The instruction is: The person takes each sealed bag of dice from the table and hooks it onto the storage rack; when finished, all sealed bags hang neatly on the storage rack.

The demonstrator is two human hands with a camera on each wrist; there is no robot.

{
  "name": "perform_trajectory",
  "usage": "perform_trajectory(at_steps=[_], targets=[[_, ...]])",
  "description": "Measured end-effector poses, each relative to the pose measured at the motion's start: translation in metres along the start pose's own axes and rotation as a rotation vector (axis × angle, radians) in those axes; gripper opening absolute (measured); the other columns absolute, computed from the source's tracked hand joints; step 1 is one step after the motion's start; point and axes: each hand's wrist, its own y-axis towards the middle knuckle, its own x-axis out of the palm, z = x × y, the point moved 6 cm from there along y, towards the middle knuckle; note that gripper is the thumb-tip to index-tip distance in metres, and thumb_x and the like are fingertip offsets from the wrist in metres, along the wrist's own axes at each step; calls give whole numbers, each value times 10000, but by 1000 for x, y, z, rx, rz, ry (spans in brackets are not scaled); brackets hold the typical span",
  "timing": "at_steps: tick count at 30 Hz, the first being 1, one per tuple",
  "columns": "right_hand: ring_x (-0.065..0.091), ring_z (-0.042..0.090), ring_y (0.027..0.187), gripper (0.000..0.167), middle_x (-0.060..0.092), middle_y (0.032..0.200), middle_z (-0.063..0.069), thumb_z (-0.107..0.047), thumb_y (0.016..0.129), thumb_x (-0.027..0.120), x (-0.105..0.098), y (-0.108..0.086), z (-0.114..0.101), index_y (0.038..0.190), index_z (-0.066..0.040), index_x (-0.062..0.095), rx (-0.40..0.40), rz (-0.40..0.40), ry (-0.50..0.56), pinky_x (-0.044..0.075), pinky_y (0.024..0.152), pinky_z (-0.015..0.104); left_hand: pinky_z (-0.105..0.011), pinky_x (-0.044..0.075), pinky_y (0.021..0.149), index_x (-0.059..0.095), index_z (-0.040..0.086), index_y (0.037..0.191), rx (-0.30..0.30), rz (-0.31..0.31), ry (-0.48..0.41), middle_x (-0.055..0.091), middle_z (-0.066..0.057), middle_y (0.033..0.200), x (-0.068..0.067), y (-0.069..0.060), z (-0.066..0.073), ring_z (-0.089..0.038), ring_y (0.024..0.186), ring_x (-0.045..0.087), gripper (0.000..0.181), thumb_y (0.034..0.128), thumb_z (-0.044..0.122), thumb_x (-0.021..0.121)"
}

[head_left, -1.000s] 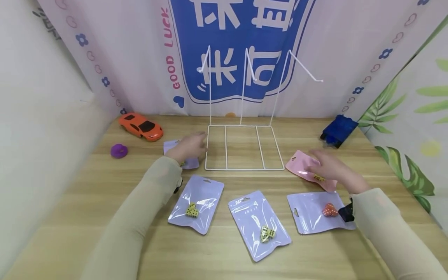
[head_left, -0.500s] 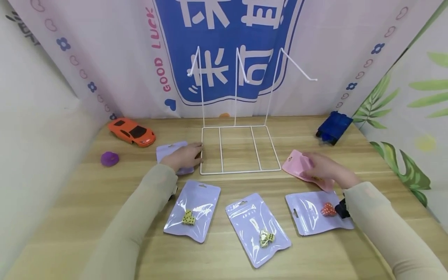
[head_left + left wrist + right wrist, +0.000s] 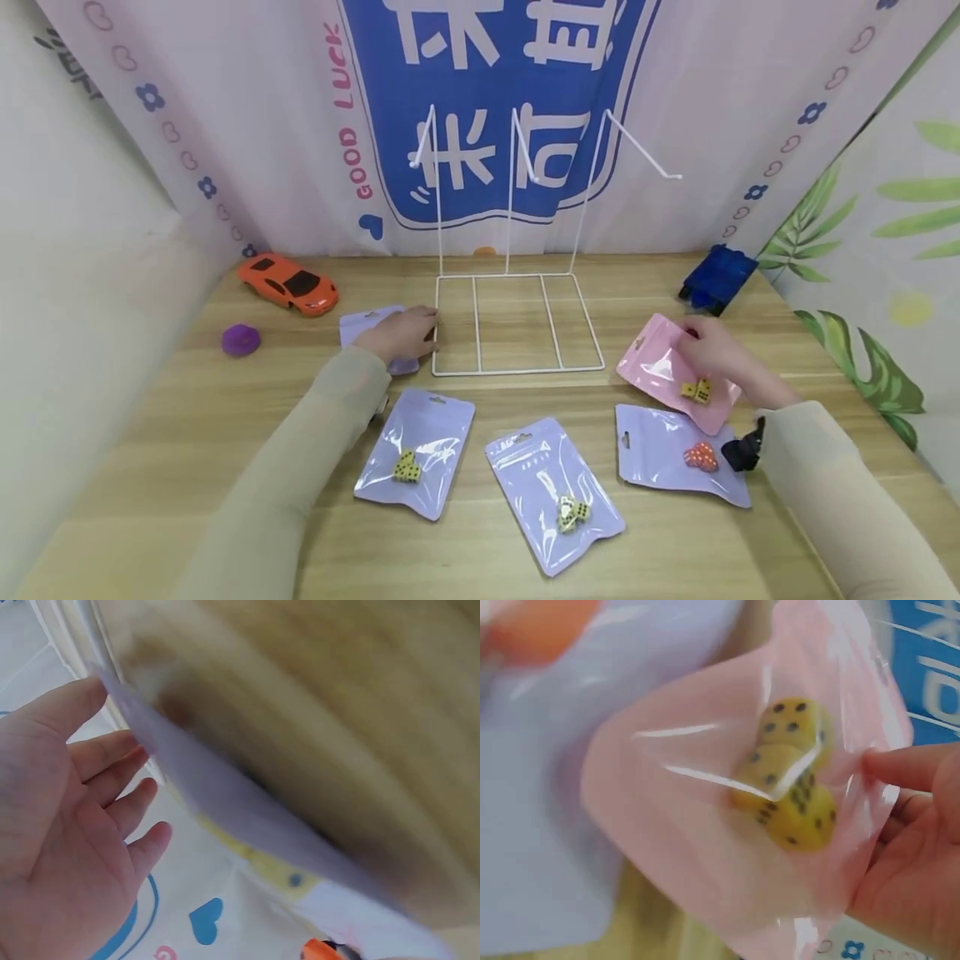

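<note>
To the right of the white wire rack [image 3: 517, 371], on the person's right side, the right hand [image 3: 708, 346] holds a pink bag [image 3: 660, 367]; its grip is pinched on one edge, the thumb on the front face and the other fingers behind. Yellow dice [image 3: 787, 780] with black spots show through the pink film. Just left of the rack, the left hand [image 3: 401, 335] reaches over a partly covered lavender bag [image 3: 358, 325], thumb and fingertips at the bag's edge and the last fingers loosely bent (whether that grip pinches the film or only touches it, I cannot tell). On the counter [image 3: 675, 550], nearer the person than the rack, lie three more bags: a yellow-dice lavender bag [image 3: 416, 433] toward the rack's left, a pale-dice lavender bag [image 3: 543, 475] straight before it, and a red-dice lavender bag [image 3: 660, 450] toward its right, partly overlapped by the pink one in the head view. Farther left of the rack sit an orange toy car [image 3: 288, 285] and a purple object [image 3: 240, 340]; a dark blue object [image 3: 717, 279] stands well to its right. Behind the rack hangs a printed curtain [image 3: 675, 67].
</note>
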Motion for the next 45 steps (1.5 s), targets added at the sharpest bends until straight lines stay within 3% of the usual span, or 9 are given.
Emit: perform_trajectory(at_steps=[5,8,12,15,19,23,29,37,45], targets=[[520,76,688,162,554,785,-13,-107,929,517,-38,-20,-27,981,46,527,-110,175,282,475,574,175,-434,297,1053,463,-77,1276,-13,-27,49,389,-235,1368,-17,13,6,-351,1261,358,536,892,275,590],[556,46,729,39,587,803,-45,-37,915,524,-60,-32,-47,923,-18,558,-216,273,658,491,635,136,-424,270,1069,444,-86,1287,-3,-30,54,370,-242,1378,-25,20,10,-354,1273,338,541,897,263,583],[577,98,702,98,624,793,48,79,876,524,-73,-42,-80,872,2,584,-394,304,1146,501,591,162,-423,248,1079,426,-97,1297,-10,-61,28,357,-253,1382,-15,16,9,-363,1277,328,545,902,247,577],[558,129,663,53,609,798,90,84,870,530,-75,-43,-103,882,43,563,-443,327,1308,488,542,189,-428,239,1082,411,-115,1298,-27,-91,1,346,-270,1380,0,5,6,-378,1276,320,554,905,240,573],[540,148,701,44,564,834,105,51,853,576,-83,-37,-125,879,56,542,-446,380,1360,495,582,203,-438,225,1084,384,-148,1296,-33,-90,-17,334,-294,1374,6,-2,3,-399,1277,307,576,903,227,576],[515,158,818,59,524,904,96,12,857,587,-87,-24,-134,867,25,531,-355,413,1336,496,681,211,-443,233,1080,385,-151,1294,-44,-73,-21,341,-293,1372,3,-4,2,-398,1273,314,573,897,210,585],[492,150,880,49,517,917,63,4,884,554,-92,-10,-125,846,-21,536,-206,486,1244,486,733,199,-455,254,1069,406,-152,1277,4,-37,-10,364,-302,1349,0,0,6,-412,1252,337,557,893,209,587],[518,129,874,38,536,917,33,-10,892,548,-80,25,-121,899,-40,526,-89,511,1047,481,762,177,-473,285,1049,416,-152,1271,-12,-32,4,383,-303,1333,7,-4,-5,-418,1235,358,569,886,224,601],[475,112,902,60,490,951,23,-37,904,532,-92,64,-113,929,-77,495,6,548,952,419,883,230,-465,338,1017,438,-164,1243,38,-1,23,416,-307,1302,0,6,7,-411,1191,419,552,881,216,609]])
